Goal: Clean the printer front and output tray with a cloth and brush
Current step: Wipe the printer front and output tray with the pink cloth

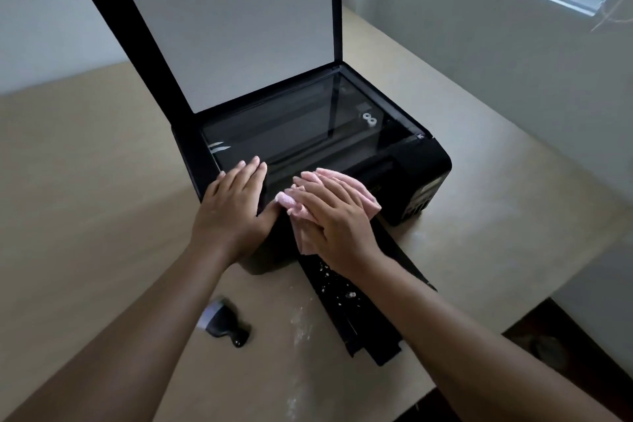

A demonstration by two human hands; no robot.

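- On the tan bench (102, 164), a black printer (404, 164) sat with its scanner lid (222, 27) propped upright and the scanner glass (301, 127) exposed.
- Left hand (236, 202): flat, fingers straight and together, holding nothing. It rested on the printer's front-left corner with its fingertips on the edge of the glass, apparently to steady the machine.
- Right hand (335, 216): fingers straight, pressing a pink cloth (356, 185) against the printer's top front edge. A fold of cloth hung down over the front face beneath the palm.
- Output tray (359, 315): pulled out toward the person, partly under the right forearm. Pale crumbs (335, 288) were scattered on its near section.
- Brush (226, 322): lying on the bench left of the tray, apart from both hands. A whitish dusty smear (301, 322) lay on the bench between brush and tray.
- Judged stage: wiping the front. The tray looked uncleaned.
- Risk: the right forearm hung close above the tray, so a downward stroke could lean on it and strain it, or knock crumbs onto the bench.
- Risk: wiping the tray's grit with the cloth and then returning to the front could drag particles across the glossy plastic or the glass. Brushing first seemed the safer order.
- Risk: the left fingertips on the glass would likely leave smudges.
- Risk: a hard push could shift the printer or jolt the upright lid so that it fell.
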